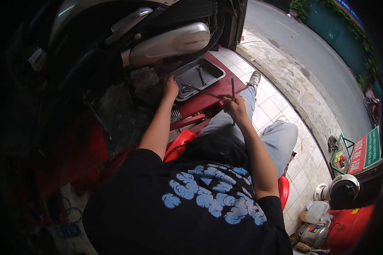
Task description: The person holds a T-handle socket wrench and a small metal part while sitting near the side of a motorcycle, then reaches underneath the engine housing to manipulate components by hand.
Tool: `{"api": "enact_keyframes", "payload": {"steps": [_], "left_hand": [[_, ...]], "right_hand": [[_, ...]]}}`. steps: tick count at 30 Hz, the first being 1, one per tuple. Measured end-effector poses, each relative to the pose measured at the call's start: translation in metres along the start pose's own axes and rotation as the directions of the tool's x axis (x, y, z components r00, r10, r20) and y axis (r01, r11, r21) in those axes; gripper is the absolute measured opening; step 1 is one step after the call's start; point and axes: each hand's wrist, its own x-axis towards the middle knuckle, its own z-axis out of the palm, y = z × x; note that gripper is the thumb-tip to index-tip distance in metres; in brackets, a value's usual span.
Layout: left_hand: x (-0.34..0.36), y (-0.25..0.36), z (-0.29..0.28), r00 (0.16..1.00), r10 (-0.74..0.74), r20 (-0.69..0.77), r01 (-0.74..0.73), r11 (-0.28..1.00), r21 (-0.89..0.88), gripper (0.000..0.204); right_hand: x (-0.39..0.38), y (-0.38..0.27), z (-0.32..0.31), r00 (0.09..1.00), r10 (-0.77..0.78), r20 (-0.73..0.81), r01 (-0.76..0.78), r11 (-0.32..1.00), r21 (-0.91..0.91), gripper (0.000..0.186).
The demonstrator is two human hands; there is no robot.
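My right hand (235,109) is closed around the handle of a T-handle wrench (233,85), whose long shaft slants left over a grey metal tray (212,66). The shaft's end is close to my left hand (170,87), which has curled fingers at the tray's left edge; what is between them I cannot make out. Several small metal bolts or parts (187,88) lie in the tray beside a dark spanner (201,75). The tray rests on a red platform (223,91) below the silver cover (170,42) of a scooter.
Red seat (283,191) beneath me; my legs (281,140) reach over white floor tiles (268,100). Doorway opens onto a street (302,51) at right. Signboard (364,151), jugs (315,210), white-and-black helmet (344,187) stand lower right. Dark metal plates and red frames (85,153) are at left.
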Motion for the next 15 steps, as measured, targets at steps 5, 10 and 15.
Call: {"api": "enact_keyframes", "payload": {"steps": [5,10,15], "left_hand": [[-0.003,-0.007,0.003,1.000,-0.010,0.001,0.010,0.999,-0.041,0.024],[-0.003,-0.002,0.002,0.999,0.019,0.051,-0.015,0.998,-0.066,0.019],[0.000,-0.014,0.008,1.000,0.001,-0.023,-0.004,0.995,-0.104,0.019]], "right_hand": [[-0.006,-0.003,0.010,0.997,-0.080,0.001,0.079,0.982,-0.170,0.028],[-0.007,-0.008,0.006,0.996,-0.072,-0.050,0.060,0.978,-0.201,0.028],[-0.006,-0.007,0.002,0.996,-0.049,-0.077,0.039,0.992,-0.116,0.028]]}}
